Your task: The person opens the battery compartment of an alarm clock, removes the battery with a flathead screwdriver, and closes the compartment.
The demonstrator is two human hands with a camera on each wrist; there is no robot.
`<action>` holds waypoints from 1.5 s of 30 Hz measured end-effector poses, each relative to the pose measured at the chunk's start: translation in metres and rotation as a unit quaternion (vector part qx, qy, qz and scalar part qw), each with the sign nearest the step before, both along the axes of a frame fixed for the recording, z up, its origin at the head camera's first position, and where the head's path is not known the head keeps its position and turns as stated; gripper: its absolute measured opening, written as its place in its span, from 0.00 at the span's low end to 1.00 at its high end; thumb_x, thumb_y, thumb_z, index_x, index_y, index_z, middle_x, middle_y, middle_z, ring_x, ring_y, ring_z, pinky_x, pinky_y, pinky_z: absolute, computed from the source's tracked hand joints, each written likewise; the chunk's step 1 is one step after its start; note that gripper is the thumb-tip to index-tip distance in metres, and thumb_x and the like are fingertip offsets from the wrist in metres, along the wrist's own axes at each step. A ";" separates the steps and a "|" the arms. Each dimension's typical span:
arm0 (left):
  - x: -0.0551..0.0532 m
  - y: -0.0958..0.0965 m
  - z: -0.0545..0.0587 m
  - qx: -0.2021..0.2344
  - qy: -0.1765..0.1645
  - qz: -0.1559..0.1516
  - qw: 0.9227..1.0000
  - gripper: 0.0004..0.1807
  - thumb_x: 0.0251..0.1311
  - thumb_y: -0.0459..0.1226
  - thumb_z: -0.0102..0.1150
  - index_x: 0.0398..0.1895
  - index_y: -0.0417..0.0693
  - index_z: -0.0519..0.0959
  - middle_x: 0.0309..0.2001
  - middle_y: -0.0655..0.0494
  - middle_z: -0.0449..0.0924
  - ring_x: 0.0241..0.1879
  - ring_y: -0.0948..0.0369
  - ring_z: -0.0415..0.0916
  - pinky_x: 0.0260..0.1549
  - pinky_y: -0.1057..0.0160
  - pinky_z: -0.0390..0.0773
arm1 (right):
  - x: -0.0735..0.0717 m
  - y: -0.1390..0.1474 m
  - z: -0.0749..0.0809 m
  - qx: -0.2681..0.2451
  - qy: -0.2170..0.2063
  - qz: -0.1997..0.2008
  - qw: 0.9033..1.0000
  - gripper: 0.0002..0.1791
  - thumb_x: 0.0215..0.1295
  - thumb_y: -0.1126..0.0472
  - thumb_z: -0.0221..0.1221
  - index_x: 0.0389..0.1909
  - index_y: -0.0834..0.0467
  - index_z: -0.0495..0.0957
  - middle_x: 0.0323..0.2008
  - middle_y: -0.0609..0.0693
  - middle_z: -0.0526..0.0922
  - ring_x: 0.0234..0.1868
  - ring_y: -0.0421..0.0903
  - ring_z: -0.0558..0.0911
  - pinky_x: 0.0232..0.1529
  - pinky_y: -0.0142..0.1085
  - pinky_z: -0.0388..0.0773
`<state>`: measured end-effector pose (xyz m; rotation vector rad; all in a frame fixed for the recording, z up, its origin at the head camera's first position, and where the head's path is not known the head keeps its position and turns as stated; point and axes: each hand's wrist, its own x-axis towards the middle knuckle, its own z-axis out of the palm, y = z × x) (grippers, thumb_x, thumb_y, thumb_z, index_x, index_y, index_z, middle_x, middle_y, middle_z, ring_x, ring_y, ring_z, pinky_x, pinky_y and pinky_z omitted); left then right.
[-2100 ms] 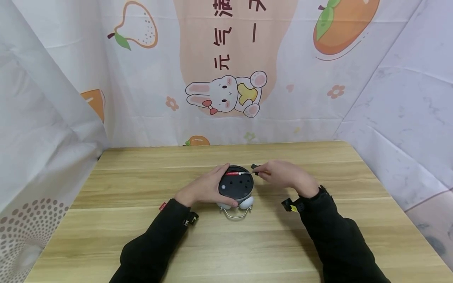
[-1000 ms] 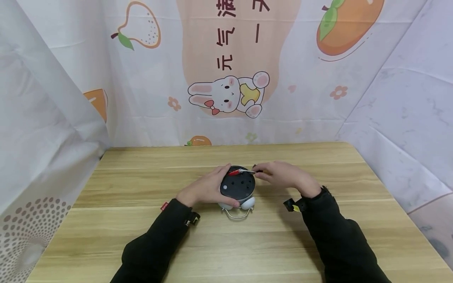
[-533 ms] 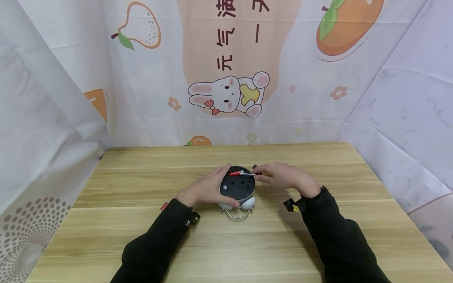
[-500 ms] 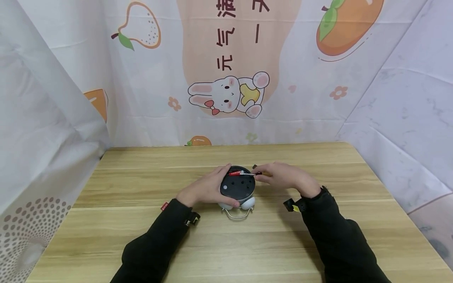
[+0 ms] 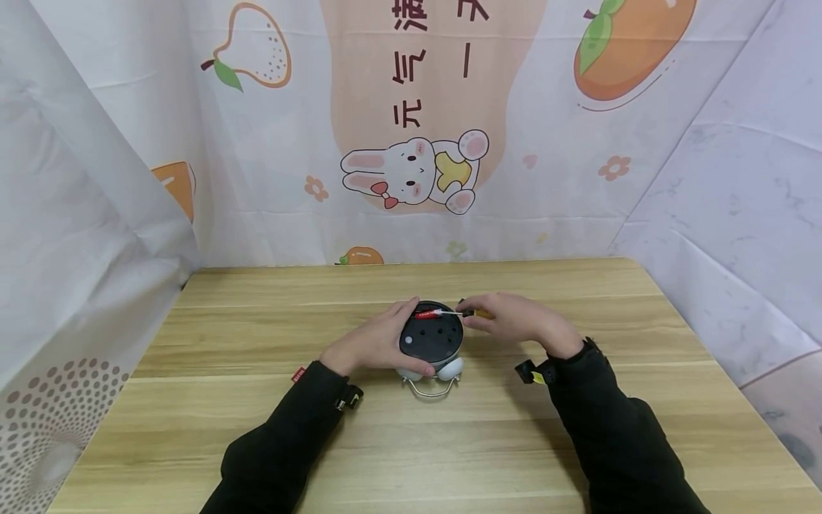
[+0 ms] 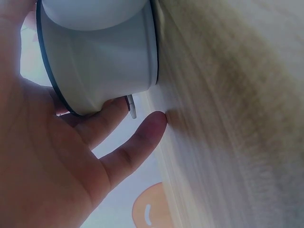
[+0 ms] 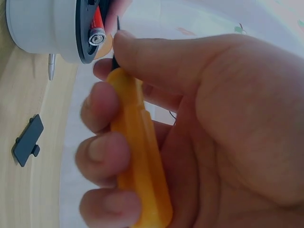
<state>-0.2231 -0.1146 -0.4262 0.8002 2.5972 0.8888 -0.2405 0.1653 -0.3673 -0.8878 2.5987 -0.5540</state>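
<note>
A twin-bell alarm clock (image 5: 429,348) lies with its black back up, bells and wire handle toward me. My left hand (image 5: 372,341) grips its left side, thumb near the bells; in the left wrist view one fingertip touches the table beside the white casing (image 6: 99,61). A red battery (image 5: 427,314) sits in the slot at the clock's far edge, its end showing in the right wrist view. My right hand (image 5: 514,318) holds a screwdriver (image 7: 140,152) by its yellow handle, the thin shaft pointing at the battery's right end. Whether the tip touches it I cannot tell.
A small black battery cover (image 7: 28,140) lies on the wooden table (image 5: 411,450), mostly hidden behind the right hand in the head view. A printed cloth (image 5: 257,171) hangs along the table's back edge.
The battery's tilt in the slot has shifted slightly back and forth. The right hand has turned a little, and more of the yellow handle shows. The left hand keeps its grip on the clock.
</note>
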 end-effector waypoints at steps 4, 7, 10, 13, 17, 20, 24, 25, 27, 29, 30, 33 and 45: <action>0.000 0.000 -0.001 -0.001 0.000 0.002 1.000 0.72 0.40 0.70 0.73 0.83 0.50 0.45 0.77 0.54 0.55 0.70 0.56 0.61 0.63 0.51 0.69 | -0.001 0.000 0.002 -0.016 0.028 -0.009 0.999 0.21 0.78 0.54 0.55 0.65 0.59 0.77 0.56 0.56 0.82 0.51 0.49 0.82 0.53 0.51 0.78; 0.000 0.000 -0.001 -0.002 0.001 0.002 1.000 0.72 0.40 0.70 0.74 0.83 0.50 0.46 0.77 0.54 0.54 0.70 0.56 0.61 0.64 0.51 0.69 | -0.001 0.001 0.002 -0.019 0.033 -0.015 0.999 0.21 0.78 0.53 0.55 0.65 0.59 0.76 0.52 0.55 0.84 0.46 0.47 0.82 0.50 0.50 0.79; 0.000 0.000 -0.001 -0.004 0.002 0.003 1.000 0.72 0.40 0.70 0.73 0.83 0.51 0.45 0.78 0.53 0.54 0.70 0.56 0.61 0.64 0.50 0.69 | -0.002 0.003 0.003 -0.015 0.033 -0.022 0.999 0.22 0.79 0.53 0.53 0.66 0.58 0.75 0.52 0.55 0.84 0.46 0.47 0.82 0.50 0.50 0.78; 0.000 0.000 -0.001 -0.004 0.003 0.003 1.000 0.72 0.40 0.70 0.73 0.83 0.51 0.46 0.78 0.53 0.54 0.71 0.56 0.61 0.64 0.50 0.68 | -0.003 0.005 0.004 -0.015 0.027 -0.030 0.999 0.22 0.79 0.54 0.53 0.67 0.59 0.73 0.51 0.55 0.84 0.46 0.48 0.82 0.50 0.51 0.78; 0.001 0.000 -0.001 -0.003 0.002 0.004 1.000 0.72 0.40 0.70 0.73 0.83 0.50 0.46 0.78 0.53 0.53 0.71 0.55 0.59 0.65 0.49 0.68 | -0.004 0.008 0.007 -0.017 0.023 -0.041 0.999 0.22 0.79 0.56 0.53 0.68 0.60 0.73 0.42 0.54 0.85 0.37 0.46 0.79 0.43 0.47 0.75; 0.001 0.000 0.000 -0.002 0.000 0.004 1.000 0.72 0.40 0.70 0.73 0.83 0.50 0.45 0.78 0.53 0.53 0.72 0.56 0.59 0.65 0.49 0.67 | -0.005 0.009 0.008 -0.018 0.028 -0.044 0.998 0.22 0.79 0.56 0.54 0.67 0.60 0.73 0.37 0.52 0.84 0.33 0.45 0.76 0.40 0.44 0.72; 0.001 0.000 0.001 -0.001 -0.003 0.006 1.000 0.72 0.40 0.70 0.74 0.83 0.50 0.45 0.78 0.53 0.52 0.72 0.55 0.59 0.65 0.49 0.68 | -0.006 0.011 0.008 -0.019 0.030 -0.041 0.999 0.22 0.78 0.56 0.54 0.67 0.60 0.73 0.37 0.52 0.84 0.32 0.45 0.75 0.38 0.42 0.70; 0.001 0.000 0.001 -0.002 -0.002 0.007 1.000 0.72 0.40 0.70 0.74 0.83 0.50 0.45 0.78 0.53 0.53 0.71 0.55 0.59 0.64 0.49 0.68 | -0.006 0.011 0.008 -0.018 0.029 -0.040 0.999 0.22 0.79 0.56 0.54 0.67 0.60 0.73 0.36 0.52 0.84 0.32 0.45 0.75 0.37 0.42 0.70; 0.001 0.000 0.001 -0.003 -0.003 0.007 1.000 0.73 0.40 0.70 0.74 0.83 0.50 0.45 0.78 0.53 0.53 0.71 0.55 0.59 0.64 0.49 0.68 | -0.006 0.013 0.008 -0.017 0.028 -0.040 0.999 0.22 0.79 0.56 0.54 0.67 0.61 0.73 0.36 0.51 0.84 0.31 0.45 0.74 0.36 0.42 0.70; 0.000 0.000 0.001 -0.006 -0.001 0.007 1.000 0.73 0.40 0.70 0.74 0.83 0.51 0.45 0.78 0.53 0.53 0.71 0.55 0.60 0.64 0.50 0.68 | -0.006 0.014 0.008 -0.015 0.027 -0.040 0.999 0.22 0.79 0.56 0.53 0.67 0.61 0.73 0.36 0.51 0.84 0.31 0.45 0.74 0.36 0.42 0.69; 0.000 0.000 0.001 -0.008 -0.001 0.007 1.000 0.73 0.40 0.70 0.74 0.83 0.51 0.45 0.78 0.53 0.53 0.71 0.55 0.60 0.64 0.50 0.68 | -0.006 0.014 0.008 -0.014 0.027 -0.040 0.999 0.21 0.79 0.56 0.53 0.66 0.62 0.73 0.36 0.50 0.84 0.31 0.45 0.74 0.36 0.42 0.69; 0.001 0.000 0.001 -0.011 0.000 0.007 1.000 0.73 0.40 0.70 0.74 0.83 0.52 0.45 0.78 0.54 0.52 0.71 0.56 0.59 0.64 0.50 0.68 | -0.007 0.015 0.008 -0.017 0.023 -0.041 0.999 0.20 0.79 0.57 0.53 0.64 0.64 0.74 0.36 0.50 0.84 0.32 0.44 0.75 0.36 0.41 0.70; 0.002 0.000 0.000 -0.008 0.000 0.006 1.000 0.72 0.40 0.70 0.73 0.83 0.51 0.46 0.78 0.53 0.53 0.70 0.56 0.60 0.64 0.50 0.68 | -0.015 0.019 0.000 -0.026 0.042 -0.045 0.998 0.05 0.73 0.62 0.60 0.40 0.60 0.83 0.34 0.50 0.79 0.33 0.46 0.73 0.37 0.41 0.69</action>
